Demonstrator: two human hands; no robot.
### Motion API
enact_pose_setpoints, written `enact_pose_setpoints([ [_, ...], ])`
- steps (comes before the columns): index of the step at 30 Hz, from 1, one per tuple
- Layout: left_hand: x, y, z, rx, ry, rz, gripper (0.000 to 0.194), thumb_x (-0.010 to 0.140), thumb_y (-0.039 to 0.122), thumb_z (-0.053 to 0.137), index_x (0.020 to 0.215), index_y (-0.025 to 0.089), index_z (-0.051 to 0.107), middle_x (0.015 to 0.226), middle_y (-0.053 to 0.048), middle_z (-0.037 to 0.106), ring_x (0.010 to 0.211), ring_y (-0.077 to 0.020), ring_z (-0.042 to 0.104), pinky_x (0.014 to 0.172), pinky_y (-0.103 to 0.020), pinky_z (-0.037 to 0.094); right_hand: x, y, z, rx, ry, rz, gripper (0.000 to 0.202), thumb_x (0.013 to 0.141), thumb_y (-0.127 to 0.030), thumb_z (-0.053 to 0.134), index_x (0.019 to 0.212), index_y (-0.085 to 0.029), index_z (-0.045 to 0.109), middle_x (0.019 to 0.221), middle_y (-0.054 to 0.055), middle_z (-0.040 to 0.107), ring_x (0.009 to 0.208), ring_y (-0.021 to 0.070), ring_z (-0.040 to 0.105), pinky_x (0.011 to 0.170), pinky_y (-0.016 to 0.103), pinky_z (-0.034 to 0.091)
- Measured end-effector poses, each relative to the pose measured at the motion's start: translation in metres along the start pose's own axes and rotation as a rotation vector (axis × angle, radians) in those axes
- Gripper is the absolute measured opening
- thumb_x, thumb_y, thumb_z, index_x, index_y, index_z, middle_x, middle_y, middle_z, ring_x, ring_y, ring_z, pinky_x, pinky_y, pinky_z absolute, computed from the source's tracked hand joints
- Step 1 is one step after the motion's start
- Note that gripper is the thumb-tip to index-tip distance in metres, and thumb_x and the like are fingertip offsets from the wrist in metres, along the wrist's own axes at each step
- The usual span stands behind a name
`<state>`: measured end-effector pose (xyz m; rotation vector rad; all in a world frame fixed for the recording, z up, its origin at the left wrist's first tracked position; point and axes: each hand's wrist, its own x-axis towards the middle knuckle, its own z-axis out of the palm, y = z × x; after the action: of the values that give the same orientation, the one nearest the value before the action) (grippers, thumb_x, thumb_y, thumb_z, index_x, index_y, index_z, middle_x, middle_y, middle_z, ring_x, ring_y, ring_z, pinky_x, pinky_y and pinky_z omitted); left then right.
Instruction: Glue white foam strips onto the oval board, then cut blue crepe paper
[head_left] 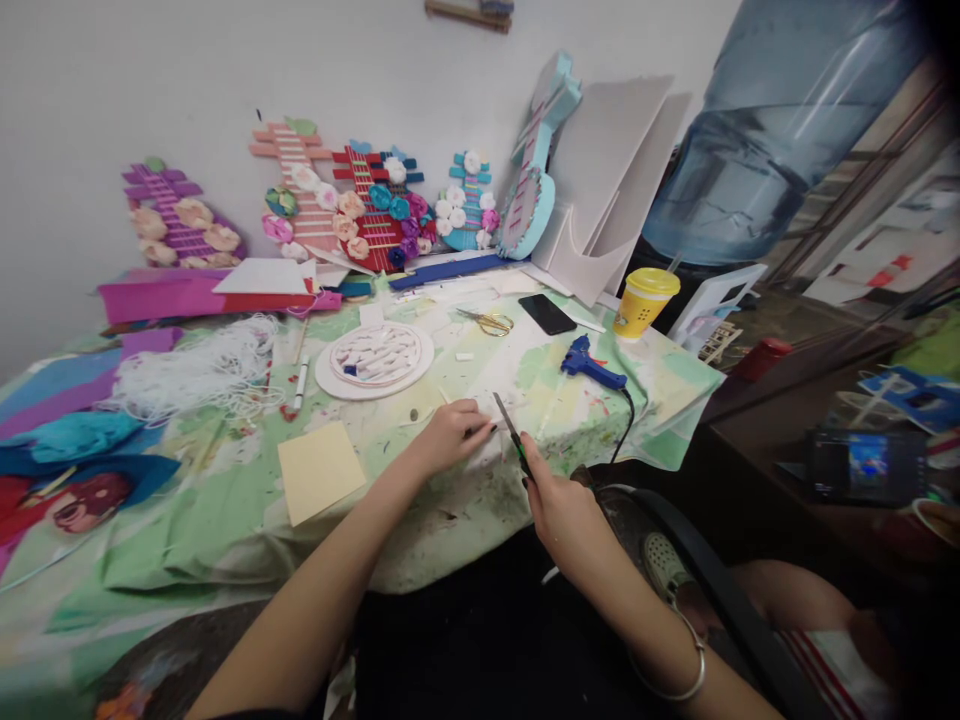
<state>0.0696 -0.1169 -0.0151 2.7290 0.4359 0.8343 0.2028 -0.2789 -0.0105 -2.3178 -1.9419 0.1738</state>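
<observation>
My right hand (551, 495) is wrapped round a craft knife (515, 440) with a black and green handle. Its long blade points up and away from me, just right of my left fingertips. My left hand (454, 435) rests low over the table near the edge, fingers bent together. Something small and pale may be at those fingertips, too indistinct to name. Beyond the left hand lies a round white disc (322, 375) with short white rolled pieces (379, 352) filling a ring on it. A small white piece (465, 356) lies right of the disc.
A blue glue gun (592, 365) with a black cord, a phone (547, 313), gold-handled scissors (495, 323) and a yellow cup (645, 300) stand or lie to the right. White string (199, 370), a marker (301, 383) and a yellow pad (321, 472) are left. Decorated instrument shapes (375, 205) line the wall.
</observation>
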Motion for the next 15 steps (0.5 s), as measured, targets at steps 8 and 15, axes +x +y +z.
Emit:
enact_pose_setpoints([
  [8, 0.0009, 0.0009, -0.0007, 0.004, 0.003, -0.012, 0.034, 0.09, 0.025, 0.041, 0.065, 0.015, 0.063, 0.06, -0.003, 0.05, 0.059, -0.0119, 0.049, 0.058, -0.023, 0.036, -0.003, -0.0007, -0.0009, -0.03, -0.043, 0.011, 0.062, 0.09, -0.018, 0.035, 0.146, -0.021, 0.01, 0.071, 0.009, 0.065, 0.062, 0.0215, 0.062, 0.056, 0.027, 0.04],
  [15, 0.0012, 0.0007, -0.0003, -0.011, 0.005, -0.019, 0.034, 0.09, 0.025, 0.041, 0.066, 0.015, 0.063, 0.06, -0.002, 0.049, 0.059, -0.0114, 0.048, 0.058, -0.023, 0.036, -0.0083, 0.0003, 0.002, -0.06, -0.098, 0.033, 0.066, 0.089, -0.017, 0.039, 0.146, -0.024, 0.007, 0.074, 0.009, 0.066, 0.062, 0.0221, 0.064, 0.055, 0.026, 0.04],
])
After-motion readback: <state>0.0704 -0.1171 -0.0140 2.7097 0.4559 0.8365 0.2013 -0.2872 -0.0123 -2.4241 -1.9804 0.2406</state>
